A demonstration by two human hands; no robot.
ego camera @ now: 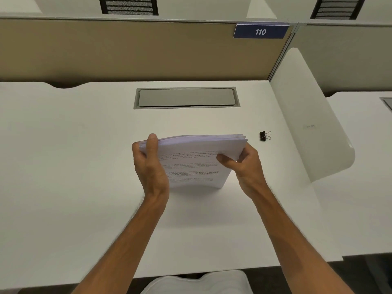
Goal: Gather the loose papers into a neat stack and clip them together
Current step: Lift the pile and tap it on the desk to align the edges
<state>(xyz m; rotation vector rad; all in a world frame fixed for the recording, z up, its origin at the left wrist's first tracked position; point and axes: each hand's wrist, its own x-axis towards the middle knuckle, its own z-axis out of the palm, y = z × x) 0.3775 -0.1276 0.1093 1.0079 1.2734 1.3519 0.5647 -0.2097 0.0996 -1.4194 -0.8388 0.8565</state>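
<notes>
A stack of printed white papers [195, 160] stands upright on its lower edge on the white desk [84, 155], printed side toward me, top edges slightly fanned. My left hand [150, 166] grips the stack's left side, thumb over the top left corner. My right hand [244, 164] holds the right side, thumb across the front sheet. A black binder clip [263, 136] with silver wire handles lies on the desk, a short way right of the stack's top right corner, touching nothing.
A grey cable hatch [186, 97] is set into the desk behind the papers. A white side divider [307, 124] rises on the right, a beige back panel [127, 49] with a blue "110" sign [261, 31] at the rear. The desk's front edge is near my body.
</notes>
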